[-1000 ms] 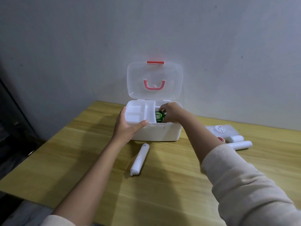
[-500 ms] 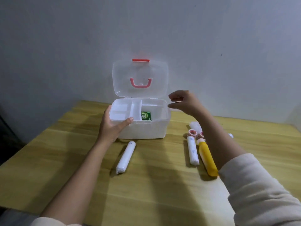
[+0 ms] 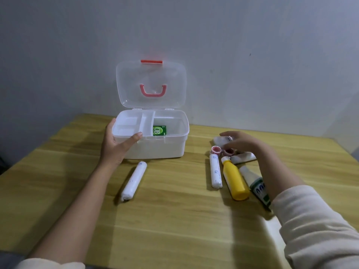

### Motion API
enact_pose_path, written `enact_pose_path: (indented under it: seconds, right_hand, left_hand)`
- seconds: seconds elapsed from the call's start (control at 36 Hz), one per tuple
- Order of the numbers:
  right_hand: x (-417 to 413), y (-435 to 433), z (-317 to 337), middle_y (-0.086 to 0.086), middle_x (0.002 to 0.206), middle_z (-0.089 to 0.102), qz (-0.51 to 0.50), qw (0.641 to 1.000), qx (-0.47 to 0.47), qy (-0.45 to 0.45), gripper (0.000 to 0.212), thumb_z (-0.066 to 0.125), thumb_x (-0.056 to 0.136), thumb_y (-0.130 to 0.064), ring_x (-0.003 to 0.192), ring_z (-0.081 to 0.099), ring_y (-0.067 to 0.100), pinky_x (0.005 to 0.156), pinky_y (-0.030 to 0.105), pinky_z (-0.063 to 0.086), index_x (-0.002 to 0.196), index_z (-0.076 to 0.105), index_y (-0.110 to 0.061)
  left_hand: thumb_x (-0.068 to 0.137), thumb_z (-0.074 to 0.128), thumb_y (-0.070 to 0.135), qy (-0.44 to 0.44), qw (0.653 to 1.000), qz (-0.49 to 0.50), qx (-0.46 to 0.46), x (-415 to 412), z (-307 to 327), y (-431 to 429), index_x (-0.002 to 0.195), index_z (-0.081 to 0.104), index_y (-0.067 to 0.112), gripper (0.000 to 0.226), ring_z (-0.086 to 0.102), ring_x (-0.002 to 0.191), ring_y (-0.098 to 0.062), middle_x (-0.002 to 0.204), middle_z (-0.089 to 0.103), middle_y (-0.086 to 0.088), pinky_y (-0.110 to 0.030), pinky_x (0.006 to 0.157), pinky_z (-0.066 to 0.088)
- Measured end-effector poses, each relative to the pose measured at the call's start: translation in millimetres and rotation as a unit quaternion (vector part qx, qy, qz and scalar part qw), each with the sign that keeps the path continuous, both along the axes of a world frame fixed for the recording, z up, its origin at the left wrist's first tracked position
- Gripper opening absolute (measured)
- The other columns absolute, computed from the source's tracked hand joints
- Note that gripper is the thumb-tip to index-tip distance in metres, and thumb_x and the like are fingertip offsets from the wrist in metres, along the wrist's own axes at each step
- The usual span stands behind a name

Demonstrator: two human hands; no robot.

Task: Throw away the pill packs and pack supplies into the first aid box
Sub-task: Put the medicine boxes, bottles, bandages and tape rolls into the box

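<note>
The white first aid box stands open, its clear lid upright, with a green packet inside beside the divided tray. My left hand grips the box's front left corner, thumb over the rim. My right hand hovers, fingers spread and holding nothing, over supplies to the right: two small red-and-white tape rolls, a white bandage roll, a yellow bottle, a white bottle with a green label and white packets partly hidden under the hand. Another bandage roll lies in front of the box.
Everything rests on a wooden table pushed against a plain grey wall. The table's left edge drops off to a dark area at the far left.
My right hand left the green packet in the box, lifted out and moved right and down over the supplies. The view shifted right. My left hand stayed on the box.
</note>
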State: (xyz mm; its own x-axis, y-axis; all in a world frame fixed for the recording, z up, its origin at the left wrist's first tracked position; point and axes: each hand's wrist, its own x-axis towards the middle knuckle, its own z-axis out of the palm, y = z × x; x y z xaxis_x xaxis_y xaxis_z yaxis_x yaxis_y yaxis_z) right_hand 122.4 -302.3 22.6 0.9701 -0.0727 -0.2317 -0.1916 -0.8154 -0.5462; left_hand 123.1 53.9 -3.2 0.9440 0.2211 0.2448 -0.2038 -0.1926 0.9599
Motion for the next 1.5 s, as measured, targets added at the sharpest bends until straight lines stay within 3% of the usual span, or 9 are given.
enact_pose_path:
  seconds: [0.31,0.5,0.61,0.78,0.97,1.17,1.25,1.33,1.5]
  right_hand:
    - [15,7,-18,0.008,0.136,0.05,-0.016,0.994,-0.038,-0.1,0.064,0.069,0.078,-0.037,0.117,0.052,0.026,0.084,0.029,0.041,0.135,0.045,-0.02]
    - [20,17,-15,0.021,0.129,0.051,0.006,0.993,-0.026,-0.115,0.057,0.068,0.08,-0.026,0.113,0.053,0.031,0.084,0.033,0.043,0.13,0.05,-0.006]
    - [23,31,0,0.014,0.131,0.049,0.004,0.984,-0.019,-0.175,0.065,0.07,0.079,-0.035,0.114,0.05,0.026,0.084,0.026,0.035,0.134,0.045,-0.012]
    - [20,74,49,0.008,0.116,0.059,0.061,0.957,0.055,-0.279,0.063,0.075,0.072,-0.038,0.105,0.057,0.022,0.086,0.028,0.043,0.127,0.056,-0.014]
    - [29,142,68,0.007,0.12,0.062,0.182,0.956,-0.022,-0.231,0.068,0.08,0.066,-0.04,0.1,0.058,0.019,0.083,0.023,0.042,0.124,0.058,-0.012]
    - [51,172,53,0.019,0.102,0.068,0.201,0.956,-0.144,-0.16,0.066,0.079,0.058,-0.045,0.093,0.062,0.033,0.085,0.048,0.053,0.103,0.063,0.0]
    - [58,180,50,0.016,0.092,0.068,0.204,0.953,-0.162,-0.155,0.063,0.079,0.058,-0.047,0.079,0.061,0.03,0.07,0.038,0.053,0.096,0.064,0.0]
    - [64,186,45,0.007,0.066,0.051,0.207,0.954,-0.151,-0.156,0.046,0.079,0.059,-0.042,0.061,0.042,0.021,0.055,0.031,0.031,0.074,0.06,-0.003]
    - [67,189,33,0.005,0.072,0.052,0.211,0.96,-0.096,-0.159,0.039,0.077,0.066,-0.03,0.068,0.044,0.02,0.055,0.026,0.03,0.09,0.065,-0.002]
  left_hand:
    - [0.07,0.079,0.027,-0.012,1.0,0.012,-0.008,1,-3,-3,0.141,0.03,0.023,0.087,0.04,0.127,-0.011,0.141,0.04,0.004,-0.023,0.097,0.037]
    - [0.05,0.078,0.05,-0.004,1.0,-0.001,-0.025,2,-5,-1,0.14,0.031,0.026,0.105,0.041,0.129,-0.012,0.143,0.041,0.003,-0.028,0.103,0.038]
    - [0.043,0.075,0.056,0.0,0.999,-0.006,-0.035,2,-4,0,0.14,0.031,0.027,0.111,0.042,0.127,-0.011,0.141,0.042,0.004,-0.026,0.1,0.039]
    - [0.042,0.077,0.055,0.012,0.999,-0.018,-0.039,4,-4,2,0.141,0.03,0.027,0.113,0.042,0.129,-0.013,0.141,0.043,0.003,-0.033,0.106,0.039]
    - [0.043,0.079,0.055,0.03,0.998,-0.04,-0.036,2,-3,6,0.141,0.027,0.029,0.114,0.042,0.128,-0.016,0.141,0.043,0.002,-0.035,0.105,0.041]
    - [0.052,0.082,0.046,0.019,0.999,-0.039,-0.03,4,-4,6,0.141,0.028,0.029,0.105,0.038,0.13,-0.014,0.141,0.04,0.004,-0.032,0.103,0.039]
    - [0.045,0.08,0.051,0.016,0.998,-0.036,-0.041,4,-4,6,0.139,0.03,0.029,0.109,0.04,0.129,-0.013,0.14,0.042,0.005,-0.034,0.105,0.04]
    - [0.057,0.084,0.036,0.006,0.999,-0.033,-0.04,4,-4,5,0.139,0.031,0.026,0.098,0.04,0.126,-0.01,0.133,0.042,0.009,-0.027,0.1,0.039]
    - [0.065,0.083,0.027,-0.003,0.999,-0.031,-0.03,3,-3,6,0.137,0.033,0.027,0.088,0.042,0.124,-0.008,0.132,0.043,0.011,-0.021,0.094,0.038]
